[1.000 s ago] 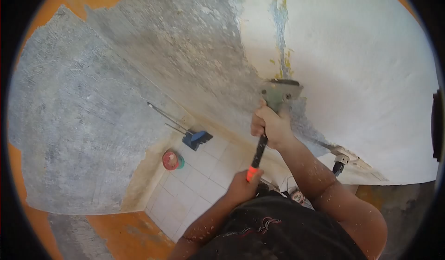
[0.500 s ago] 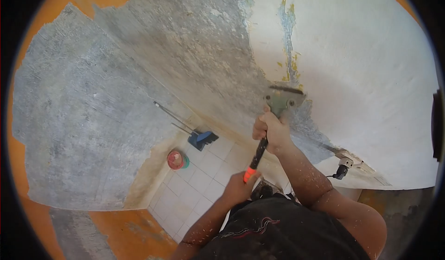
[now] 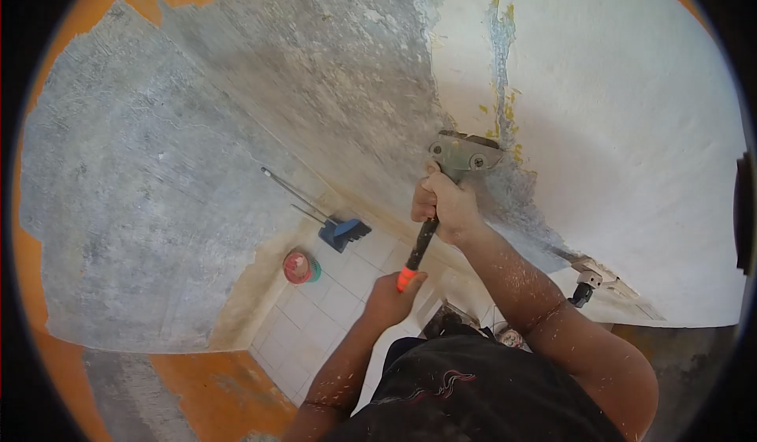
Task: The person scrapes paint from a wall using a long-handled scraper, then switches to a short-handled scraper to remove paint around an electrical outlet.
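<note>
A long-handled wall scraper (image 3: 423, 241) has a wide greenish head with a dark blade edge, a black handle and an orange end. Its head lies against the wall where bare grey plaster (image 3: 339, 79) meets white paint (image 3: 615, 158). Just below the head, my right hand (image 3: 449, 204) is closed around the neck of the handle. My left hand (image 3: 392, 298) grips the orange end, lower and closer to my body. Pale flecks cling to both forearms. A blue-and-yellow chipped strip (image 3: 500, 55) runs up the white paint above the scraper.
On the tiled floor (image 3: 319, 316), a blue dustpan and brush (image 3: 344, 233) lean by the wall corner. Beside them stands a red-and-green bucket (image 3: 300, 267). A socket with a black plug (image 3: 583, 288) sits on the right wall. Orange paint (image 3: 217, 391) remains at lower left.
The scraper head has shifted left across the wall, and both hands have moved left with it. My left hand is also slightly higher. Both keep their hold.
</note>
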`<state>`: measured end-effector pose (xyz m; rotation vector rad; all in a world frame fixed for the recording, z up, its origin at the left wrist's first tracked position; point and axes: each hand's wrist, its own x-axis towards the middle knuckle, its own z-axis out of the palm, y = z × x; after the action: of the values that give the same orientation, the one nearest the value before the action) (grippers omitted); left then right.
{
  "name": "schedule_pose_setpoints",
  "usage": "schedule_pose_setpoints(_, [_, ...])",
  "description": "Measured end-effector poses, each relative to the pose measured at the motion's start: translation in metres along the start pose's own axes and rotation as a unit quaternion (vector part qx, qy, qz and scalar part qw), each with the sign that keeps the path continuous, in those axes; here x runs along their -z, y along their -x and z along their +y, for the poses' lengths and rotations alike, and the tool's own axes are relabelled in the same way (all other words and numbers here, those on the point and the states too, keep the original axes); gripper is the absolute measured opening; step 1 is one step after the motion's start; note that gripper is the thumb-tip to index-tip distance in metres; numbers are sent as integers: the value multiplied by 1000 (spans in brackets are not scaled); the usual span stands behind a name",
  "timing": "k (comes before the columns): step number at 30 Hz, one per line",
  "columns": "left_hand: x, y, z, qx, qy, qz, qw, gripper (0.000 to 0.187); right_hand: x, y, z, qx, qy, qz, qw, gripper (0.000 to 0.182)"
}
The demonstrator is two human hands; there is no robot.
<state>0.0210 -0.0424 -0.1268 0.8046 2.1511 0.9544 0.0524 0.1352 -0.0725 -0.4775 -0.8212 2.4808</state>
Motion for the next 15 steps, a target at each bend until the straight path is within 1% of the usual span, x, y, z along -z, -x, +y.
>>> schedule_pose_setpoints(1, [2,0,2,0,0,1,1000,43,-2,-3,1,-1,-35,-25,999,16])
schedule_pose_setpoints(2, [5,4,3,1,-12,-5,1000,43,-1,-1,4,-3,-36,-28,999,16])
schedule_pose_setpoints(3, [6,7,2,3,-23,-11,1000,43,2,3,10,1,-34,-4,999,16])
schedule_pose_setpoints(4, [-4,9,-10,-11,-14,3,1000,43,4,4,12,7,-32,17,999,16])
schedule_pose_setpoints(5, [-12,9,-20,34,-4,-7,999,46,5,1,11,9,-32,11,999,16])
schedule_pose_setpoints(6, [-12,4,-17,19,-9,1,1000,46,7,-4,10,-9,-21,7,1000,10])
schedule_pose_setpoints(7, [-12,2,-15,10,-14,4,1000,47,9,-5,11,-32,-11,10,999,10])
schedule_pose_setpoints(8, [-3,-3,-8,17,-26,14,999,46,0,-9,3,-15,-10,-35,999,11])
schedule_pose_setpoints(9, [11,-7,1,23,-38,23,999,46,-2,-5,4,-18,-9,-29,999,11])
schedule_pose_setpoints(10, [23,-6,7,-3,-36,14,999,41,-7,-5,4,-15,-41,-33,998,12])
schedule_pose_setpoints(11, [25,-7,7,-7,-39,15,999,41,-14,-8,2,-10,-72,-43,996,12])
schedule_pose_setpoints(13, [19,2,-1,-20,-67,25,997,43,-6,-4,10,-10,-81,-44,996,13])
schedule_pose_setpoints(14, [5,1,-19,-32,-38,33,998,42,9,-8,23,-32,-77,-29,996,14])
schedule_pose_setpoints(15, [-2,4,-17,-34,-30,41,998,41,8,-8,22,-49,-70,-15,996,14])
